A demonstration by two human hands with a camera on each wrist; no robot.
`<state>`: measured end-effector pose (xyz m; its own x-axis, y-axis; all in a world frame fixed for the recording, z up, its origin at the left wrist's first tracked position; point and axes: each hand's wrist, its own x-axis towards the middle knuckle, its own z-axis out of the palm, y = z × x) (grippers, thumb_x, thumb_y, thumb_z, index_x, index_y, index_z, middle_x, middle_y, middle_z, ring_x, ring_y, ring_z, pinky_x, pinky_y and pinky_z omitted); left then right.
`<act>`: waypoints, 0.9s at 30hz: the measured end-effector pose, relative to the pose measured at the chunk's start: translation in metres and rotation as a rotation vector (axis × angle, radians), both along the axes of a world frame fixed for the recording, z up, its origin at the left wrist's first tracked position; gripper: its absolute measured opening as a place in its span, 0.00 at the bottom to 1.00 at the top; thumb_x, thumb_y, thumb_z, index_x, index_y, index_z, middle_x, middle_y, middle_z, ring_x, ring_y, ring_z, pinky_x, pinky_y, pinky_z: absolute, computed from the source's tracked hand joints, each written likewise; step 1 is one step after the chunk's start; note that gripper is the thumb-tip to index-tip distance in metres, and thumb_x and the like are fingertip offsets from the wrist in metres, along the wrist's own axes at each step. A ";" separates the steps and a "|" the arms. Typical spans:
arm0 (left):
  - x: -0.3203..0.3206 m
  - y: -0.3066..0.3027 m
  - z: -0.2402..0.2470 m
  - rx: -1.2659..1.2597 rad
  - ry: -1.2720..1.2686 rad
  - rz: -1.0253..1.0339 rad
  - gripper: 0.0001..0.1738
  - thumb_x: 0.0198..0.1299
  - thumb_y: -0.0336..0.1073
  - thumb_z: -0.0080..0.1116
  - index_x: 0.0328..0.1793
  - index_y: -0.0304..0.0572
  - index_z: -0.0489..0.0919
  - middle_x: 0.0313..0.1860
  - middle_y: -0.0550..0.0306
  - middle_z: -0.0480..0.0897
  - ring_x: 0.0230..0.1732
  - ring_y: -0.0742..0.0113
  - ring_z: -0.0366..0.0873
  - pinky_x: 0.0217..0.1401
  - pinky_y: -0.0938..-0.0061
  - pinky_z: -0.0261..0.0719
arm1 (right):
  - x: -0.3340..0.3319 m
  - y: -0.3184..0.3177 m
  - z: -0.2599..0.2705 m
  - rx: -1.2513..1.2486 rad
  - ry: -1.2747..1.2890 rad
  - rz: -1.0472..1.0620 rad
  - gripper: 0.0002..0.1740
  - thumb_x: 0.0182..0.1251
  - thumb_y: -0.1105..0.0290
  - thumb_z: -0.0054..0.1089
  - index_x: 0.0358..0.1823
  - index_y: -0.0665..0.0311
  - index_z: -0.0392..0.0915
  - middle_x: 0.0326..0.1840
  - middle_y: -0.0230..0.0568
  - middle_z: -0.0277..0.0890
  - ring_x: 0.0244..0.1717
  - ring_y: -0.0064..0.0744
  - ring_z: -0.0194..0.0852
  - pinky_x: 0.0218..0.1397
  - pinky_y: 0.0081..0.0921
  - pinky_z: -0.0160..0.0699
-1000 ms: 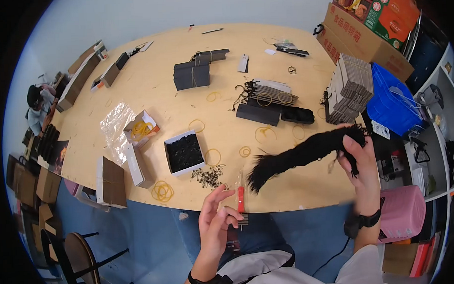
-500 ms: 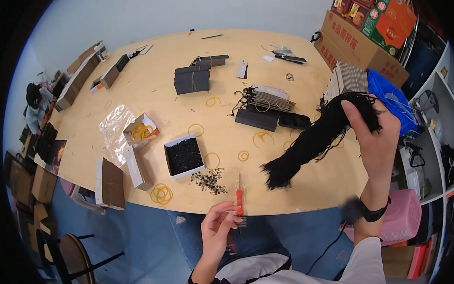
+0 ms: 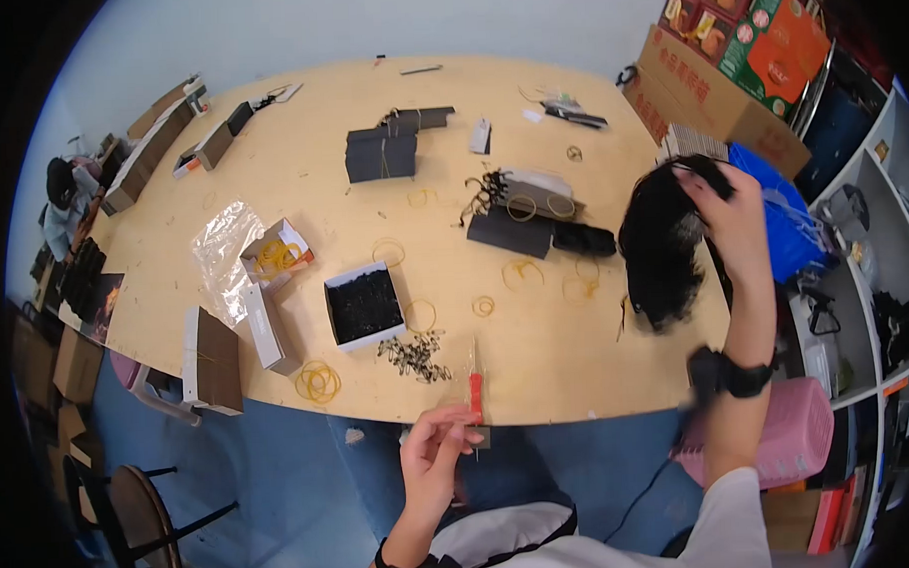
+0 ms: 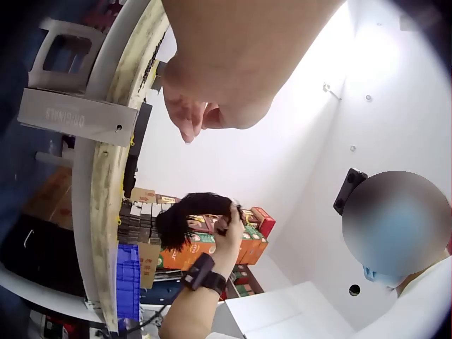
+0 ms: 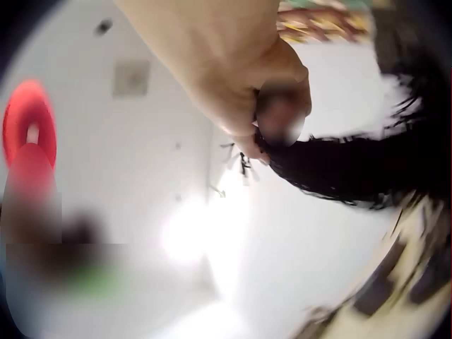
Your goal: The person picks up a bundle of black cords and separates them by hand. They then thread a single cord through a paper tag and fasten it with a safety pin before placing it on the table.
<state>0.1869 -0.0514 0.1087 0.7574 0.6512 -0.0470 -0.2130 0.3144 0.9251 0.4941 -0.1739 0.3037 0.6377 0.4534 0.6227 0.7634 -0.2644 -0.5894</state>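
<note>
My right hand (image 3: 741,229) grips one end of a thick bundle of black cords (image 3: 662,252). The bundle hangs down over the table's right side, and its loose ends are blurred. In the right wrist view the cords (image 5: 346,166) trail away from the fingers. My left hand (image 3: 438,450) is at the table's front edge with its fingers loosely bent, holding nothing that shows. Just beyond its fingertips lies a red-handled tool (image 3: 475,385) with a thin shaft, partly hidden. A small grey piece (image 3: 482,438) shows beside the fingers.
A white box of small black pieces (image 3: 365,305) stands beside scattered small metal clips (image 3: 415,357). Yellow rubber bands (image 3: 318,382) lie about. Dark folded card stacks (image 3: 382,156) sit farther back. A blue crate (image 3: 788,222) and cartons (image 3: 713,95) stand at the right. Another person (image 3: 66,202) works far left.
My right hand has moved away from me and slightly right, and the cord bundle has swung from lying sideways to hanging down. The left hand has shifted slightly, its fingers lower.
</note>
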 end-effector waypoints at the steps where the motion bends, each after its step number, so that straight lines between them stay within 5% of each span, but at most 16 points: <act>1: 0.001 -0.001 -0.001 -0.017 0.014 0.006 0.12 0.68 0.25 0.49 0.55 0.34 0.75 0.47 0.54 0.83 0.40 0.73 0.80 0.42 0.82 0.75 | -0.006 0.003 0.007 0.216 0.455 0.166 0.11 0.64 0.67 0.64 0.37 0.69 0.83 0.30 0.33 0.83 0.27 0.18 0.77 0.30 0.18 0.72; 3: 0.003 -0.001 -0.002 -0.020 -0.005 0.010 0.12 0.68 0.25 0.48 0.55 0.34 0.75 0.48 0.54 0.83 0.41 0.73 0.80 0.42 0.82 0.75 | 0.010 0.010 -0.003 -0.034 0.294 0.123 0.12 0.63 0.65 0.66 0.38 0.68 0.83 0.31 0.32 0.82 0.22 0.14 0.72 0.24 0.13 0.68; 5: -0.001 0.000 -0.004 -0.006 -0.015 -0.005 0.12 0.68 0.25 0.48 0.56 0.34 0.75 0.48 0.54 0.82 0.41 0.73 0.80 0.43 0.82 0.75 | 0.029 0.018 -0.015 0.011 0.041 0.249 0.12 0.62 0.62 0.68 0.38 0.65 0.82 0.29 0.29 0.79 0.19 0.10 0.66 0.19 0.11 0.60; 7: 0.000 0.000 -0.006 -0.013 -0.011 -0.010 0.12 0.68 0.25 0.48 0.56 0.34 0.75 0.49 0.53 0.82 0.42 0.73 0.79 0.44 0.81 0.75 | 0.019 0.006 0.002 0.267 0.552 0.264 0.13 0.61 0.62 0.69 0.38 0.64 0.80 0.28 0.26 0.78 0.18 0.09 0.62 0.18 0.11 0.56; 8: -0.001 0.001 -0.004 -0.024 -0.005 -0.015 0.13 0.68 0.25 0.47 0.57 0.35 0.74 0.50 0.53 0.82 0.42 0.73 0.79 0.44 0.81 0.75 | 0.016 0.015 -0.011 0.076 0.437 0.068 0.12 0.61 0.62 0.68 0.38 0.62 0.79 0.28 0.25 0.77 0.17 0.08 0.62 0.16 0.10 0.54; 11: 0.000 0.002 -0.001 -0.022 0.008 0.044 0.12 0.66 0.24 0.48 0.54 0.34 0.75 0.45 0.54 0.83 0.38 0.71 0.80 0.40 0.80 0.75 | 0.001 0.011 0.002 0.342 0.599 0.232 0.14 0.61 0.62 0.69 0.42 0.60 0.76 0.26 0.23 0.73 0.15 0.10 0.62 0.16 0.11 0.55; 13: 0.000 0.002 -0.003 -0.014 -0.005 0.055 0.12 0.66 0.24 0.47 0.54 0.34 0.75 0.45 0.53 0.83 0.38 0.71 0.80 0.40 0.79 0.75 | 0.012 0.013 -0.022 0.083 0.573 0.133 0.15 0.61 0.64 0.68 0.43 0.60 0.73 0.30 0.29 0.77 0.16 0.12 0.68 0.12 0.11 0.55; 15: 0.000 0.006 -0.003 0.000 -0.023 0.056 0.12 0.66 0.24 0.47 0.53 0.34 0.75 0.45 0.53 0.83 0.38 0.71 0.80 0.40 0.79 0.75 | -0.006 0.025 -0.027 0.642 0.564 0.124 0.17 0.59 0.64 0.70 0.44 0.60 0.71 0.30 0.30 0.77 0.15 0.14 0.69 0.12 0.12 0.57; 16: -0.002 0.006 -0.003 0.001 -0.009 0.064 0.12 0.66 0.24 0.47 0.53 0.34 0.75 0.45 0.53 0.82 0.38 0.71 0.80 0.40 0.79 0.75 | -0.004 -0.001 -0.007 0.407 0.734 0.318 0.21 0.58 0.68 0.71 0.48 0.60 0.69 0.35 0.33 0.77 0.23 0.20 0.76 0.18 0.16 0.71; 17: -0.003 0.005 -0.003 0.004 0.003 0.076 0.11 0.66 0.24 0.47 0.53 0.34 0.75 0.45 0.54 0.82 0.38 0.72 0.80 0.40 0.79 0.75 | 0.000 0.001 -0.015 0.138 0.685 -0.023 0.24 0.56 0.72 0.71 0.50 0.61 0.67 0.42 0.39 0.77 0.37 0.25 0.80 0.32 0.20 0.81; 19: -0.006 0.006 -0.006 -0.009 -0.006 0.063 0.12 0.66 0.23 0.47 0.54 0.34 0.75 0.47 0.54 0.82 0.40 0.72 0.79 0.42 0.80 0.75 | -0.004 -0.004 -0.025 0.441 0.690 0.325 0.27 0.51 0.73 0.74 0.49 0.60 0.66 0.47 0.41 0.76 0.44 0.26 0.78 0.43 0.25 0.82; 21: -0.003 0.003 -0.005 -0.027 -0.023 0.060 0.12 0.66 0.23 0.48 0.54 0.35 0.75 0.48 0.54 0.82 0.42 0.73 0.79 0.44 0.81 0.75 | -0.015 -0.009 -0.030 0.431 0.667 0.376 0.29 0.50 0.73 0.75 0.50 0.61 0.66 0.48 0.41 0.75 0.45 0.26 0.78 0.45 0.26 0.81; 23: 0.005 -0.001 0.003 0.232 -0.096 0.146 0.12 0.63 0.23 0.53 0.52 0.34 0.77 0.48 0.53 0.81 0.42 0.72 0.79 0.46 0.80 0.75 | -0.026 -0.013 -0.039 0.407 0.535 0.471 0.24 0.50 0.75 0.73 0.48 0.66 0.71 0.45 0.40 0.78 0.42 0.26 0.78 0.46 0.26 0.79; 24: 0.008 0.002 0.012 0.475 -0.073 0.157 0.15 0.59 0.26 0.60 0.54 0.33 0.78 0.51 0.48 0.80 0.47 0.63 0.80 0.52 0.74 0.76 | -0.033 -0.016 -0.028 0.288 0.577 0.580 0.20 0.51 0.76 0.71 0.46 0.68 0.74 0.42 0.39 0.79 0.40 0.25 0.78 0.46 0.25 0.79; 27: 0.035 0.006 0.040 0.832 -0.139 0.155 0.39 0.54 0.37 0.69 0.70 0.33 0.65 0.58 0.45 0.76 0.57 0.57 0.75 0.63 0.67 0.68 | -0.063 -0.001 -0.012 0.164 0.626 0.671 0.13 0.53 0.78 0.68 0.41 0.71 0.79 0.36 0.38 0.81 0.36 0.24 0.79 0.45 0.23 0.78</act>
<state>0.2224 -0.0453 0.1484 0.6205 0.5293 0.5786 -0.3257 -0.4973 0.8041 0.4315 -0.1753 0.2912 0.5153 0.7853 0.3432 0.2573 0.2402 -0.9360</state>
